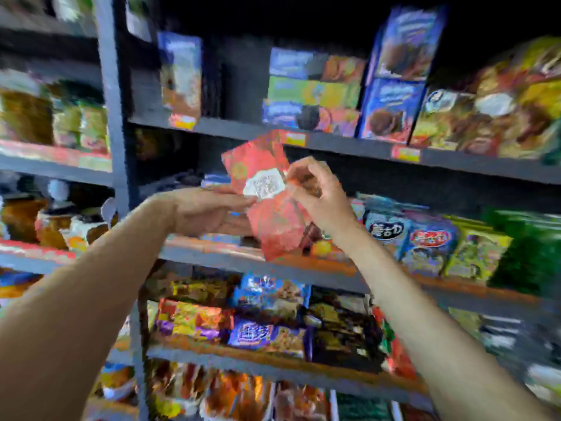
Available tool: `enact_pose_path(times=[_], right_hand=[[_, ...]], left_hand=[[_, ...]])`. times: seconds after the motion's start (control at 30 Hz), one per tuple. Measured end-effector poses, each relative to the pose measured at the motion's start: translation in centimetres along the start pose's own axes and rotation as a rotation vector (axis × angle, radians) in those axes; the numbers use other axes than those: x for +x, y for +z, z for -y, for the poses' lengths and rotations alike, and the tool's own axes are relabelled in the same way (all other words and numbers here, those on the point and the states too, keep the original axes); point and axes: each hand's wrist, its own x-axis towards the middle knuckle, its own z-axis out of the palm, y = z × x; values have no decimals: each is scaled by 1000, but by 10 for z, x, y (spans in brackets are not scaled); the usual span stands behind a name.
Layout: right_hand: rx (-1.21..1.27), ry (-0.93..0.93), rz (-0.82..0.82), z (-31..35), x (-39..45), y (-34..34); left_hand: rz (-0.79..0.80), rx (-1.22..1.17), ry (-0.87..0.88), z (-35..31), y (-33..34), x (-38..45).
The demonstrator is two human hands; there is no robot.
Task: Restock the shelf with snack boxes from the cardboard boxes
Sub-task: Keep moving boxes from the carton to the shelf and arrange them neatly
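Head view, heavily blurred by motion; fine detail unreliable.

Held item: red snack box [268, 196], flat and tall, tilted with its top end leaning left, white label patch near its middle. It is held in the air in front of the grey shelf unit [243, 133], at the height of the gap between the upper and middle boards. It touches no board.

Left hand [209, 209]: fingers run nearly straight and point right, their tips against the box's left edge at the label. The palm sits below and left of that contact. Whether the thumb wraps the box's far side cannot be told.

Right hand [315, 194]: fingers curled, pinching the box's right edge level with the label. Narrow grip, holding the box. The wrist drops away down and right from the pinch.

Around the grip:
- Above and right: blue boxes [394, 83] standing upright on the upper board, with yellow-brown packets further right.
- Just right of the right wrist: blue and green packs [425, 241] in a row on the middle board.
- Directly below the box: stacked purple and dark packs [267, 326] on the lower board.
- Far left of the left forearm: a second bay with jars and packets, too blurred to identify.
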Motion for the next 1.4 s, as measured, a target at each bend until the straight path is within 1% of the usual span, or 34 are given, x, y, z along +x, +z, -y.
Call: enact_pose_path(times=[0.03,0.1,0.17,0.23,0.3,0.4,0.6,0.67,0.77,0.83,0.93,1.0,1.1,1.23,1.4], right_hand=[[-3,-16,-58,7,2,-23],[-13,-10,-146,14,3,-58],[-36,2,-205,17,0,-87],[-55,1,-251,17,-3,-110],[-42,1,-266,18,-6,-133],[-9,6,-269,18,-8,-164],[-11,-3,-331,17,0,-212],[-67,10,-324,12,4,-221],[-276,65,-289,1,15,-225],[-381,84,-343,-1,25,-228],[-454,59,-438,-5,39,-245],[-492,86,-504,-12,48,-264],[-561,225,-579,-31,55,-295],[-596,442,-570,-73,58,-319],[-697,522,-528,-101,68,-325]], left_hand=[[48,47,38,-23,11,7],[80,102,71,-63,41,22],[86,159,97,-87,66,36],[48,204,115,-102,92,46],[23,252,139,-115,116,54],[29,291,177,-133,141,67],[30,361,229,-169,172,95],[-18,382,273,-178,181,106],[-145,414,375,-189,201,125],[-196,431,442,-197,216,135],[-221,472,547,-208,233,150],[-269,594,620,-212,237,162],[-315,833,675,-208,234,180],[-422,1129,724,-201,230,204],[-486,1312,774,-198,237,235]])
